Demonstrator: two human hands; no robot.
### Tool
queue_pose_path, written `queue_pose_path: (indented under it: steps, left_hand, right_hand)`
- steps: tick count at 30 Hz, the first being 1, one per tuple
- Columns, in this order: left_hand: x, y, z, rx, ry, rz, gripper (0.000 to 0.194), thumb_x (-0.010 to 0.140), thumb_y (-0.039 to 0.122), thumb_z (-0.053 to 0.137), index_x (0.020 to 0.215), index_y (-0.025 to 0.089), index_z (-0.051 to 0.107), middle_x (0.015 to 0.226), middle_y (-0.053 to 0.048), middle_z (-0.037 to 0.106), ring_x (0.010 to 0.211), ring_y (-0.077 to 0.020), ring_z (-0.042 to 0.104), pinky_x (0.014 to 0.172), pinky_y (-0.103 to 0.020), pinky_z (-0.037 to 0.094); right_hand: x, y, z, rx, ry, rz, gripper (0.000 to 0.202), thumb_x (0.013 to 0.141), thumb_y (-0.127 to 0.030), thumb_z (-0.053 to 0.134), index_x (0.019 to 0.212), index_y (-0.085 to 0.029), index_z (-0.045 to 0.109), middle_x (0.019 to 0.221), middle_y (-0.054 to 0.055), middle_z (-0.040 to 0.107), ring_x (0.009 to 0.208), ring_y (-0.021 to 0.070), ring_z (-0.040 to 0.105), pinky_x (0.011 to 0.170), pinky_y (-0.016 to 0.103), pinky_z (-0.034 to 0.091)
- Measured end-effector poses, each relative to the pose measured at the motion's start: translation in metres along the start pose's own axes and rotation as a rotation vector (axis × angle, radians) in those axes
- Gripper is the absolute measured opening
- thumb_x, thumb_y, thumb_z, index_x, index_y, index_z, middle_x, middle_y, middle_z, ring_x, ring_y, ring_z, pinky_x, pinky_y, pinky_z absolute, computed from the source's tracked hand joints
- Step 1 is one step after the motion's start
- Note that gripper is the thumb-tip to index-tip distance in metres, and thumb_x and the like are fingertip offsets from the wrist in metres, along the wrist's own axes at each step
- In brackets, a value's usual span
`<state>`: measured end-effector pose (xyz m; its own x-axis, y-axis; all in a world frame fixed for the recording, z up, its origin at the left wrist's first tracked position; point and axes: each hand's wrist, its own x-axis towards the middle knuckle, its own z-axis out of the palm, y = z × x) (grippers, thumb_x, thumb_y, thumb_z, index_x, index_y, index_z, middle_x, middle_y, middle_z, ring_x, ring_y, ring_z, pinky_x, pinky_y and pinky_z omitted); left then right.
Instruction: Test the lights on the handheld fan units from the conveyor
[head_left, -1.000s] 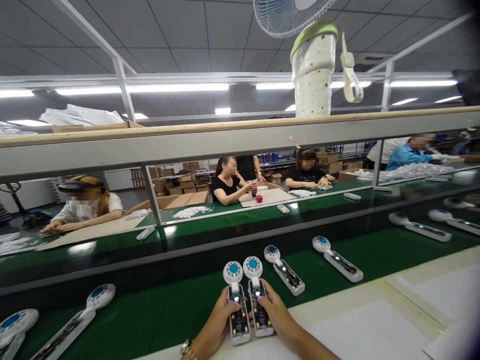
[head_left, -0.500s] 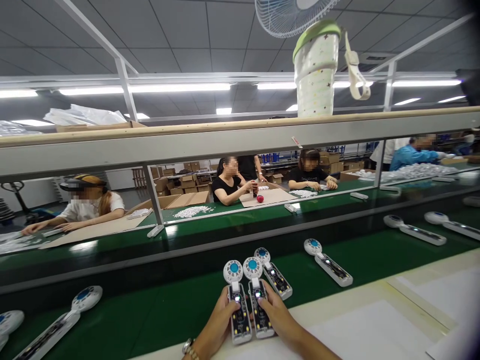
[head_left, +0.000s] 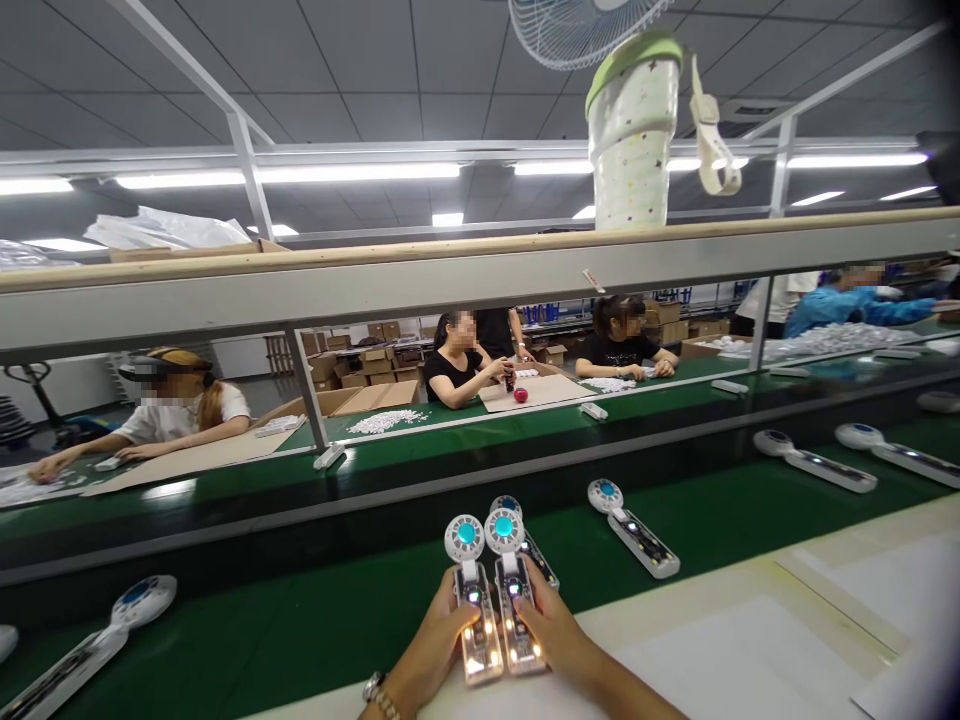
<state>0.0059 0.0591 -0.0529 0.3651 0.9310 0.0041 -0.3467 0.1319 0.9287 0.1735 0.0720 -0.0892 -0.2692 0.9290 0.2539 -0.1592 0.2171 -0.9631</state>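
Observation:
My left hand (head_left: 429, 640) grips a white wand-like device (head_left: 482, 650) with a round, blue-centred head and a clear handle showing a circuit board. A matching wand-like device (head_left: 524, 648) is held close beside it in my right hand (head_left: 559, 625). Each thumb lies on the front of its handle, near a small lit spot. Warm lights glow inside both handles, and both head centres shine light blue. Behind the right one, a third device (head_left: 541, 562) lies partly hidden on the green belt (head_left: 315, 610). My fingers behind the handles are mostly out of sight.
More such devices lie along the belt, one at the right (head_left: 645, 540) and one at the left (head_left: 71, 665). A pale worktop (head_left: 720, 650) runs along the near edge. Overhead, a shelf beam (head_left: 420, 275) carries a tumbler (head_left: 634, 150). Several people sit across the line.
Warm lights have come on in both held handles, and their head centres have brightened. Devices on the near belt have shifted left, while white pieces on the far belt have moved right.

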Motion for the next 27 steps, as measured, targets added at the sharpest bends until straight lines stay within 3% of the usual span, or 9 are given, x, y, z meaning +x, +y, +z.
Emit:
queue_pose_path:
  steps: [11, 21, 27]
  left_hand:
    - [-0.005, 0.007, 0.002, 0.0, -0.012, 0.01, 0.043, 0.069, 0.015, 0.065, 0.108, 0.018, 0.047, 0.103, -0.011, 0.058, 0.092, -0.0269, 0.058, 0.084, -0.042, 0.042]
    - [-0.009, 0.0, -0.002, -0.016, 0.031, 0.005, 0.046, 0.066, 0.012, 0.065, 0.107, 0.018, 0.044, 0.101, -0.007, 0.057, 0.092, -0.0234, 0.057, 0.085, -0.039, 0.042]
    - [-0.006, -0.008, -0.01, -0.028, 0.039, -0.011, 0.048, 0.064, 0.012, 0.065, 0.105, 0.02, 0.042, 0.104, -0.007, 0.054, 0.084, -0.0214, 0.059, 0.078, -0.04, 0.046]
  right_hand:
    - [-0.006, 0.001, -0.001, 0.066, -0.097, -0.067, 0.074, 0.081, -0.051, 0.049, 0.139, -0.023, 0.014, 0.139, 0.008, 0.032, 0.128, 0.0231, 0.027, 0.106, 0.04, 0.019]
    - [-0.012, -0.003, 0.004, 0.109, -0.07, -0.055, 0.071, 0.082, -0.047, 0.052, 0.138, -0.021, 0.017, 0.135, 0.009, 0.038, 0.124, 0.0216, 0.035, 0.105, 0.038, 0.022]
    - [-0.015, -0.007, 0.007, 0.199, -0.079, 0.028, 0.077, 0.078, -0.049, 0.055, 0.138, -0.02, 0.015, 0.135, 0.011, 0.037, 0.114, 0.0246, 0.047, 0.092, 0.037, 0.04]
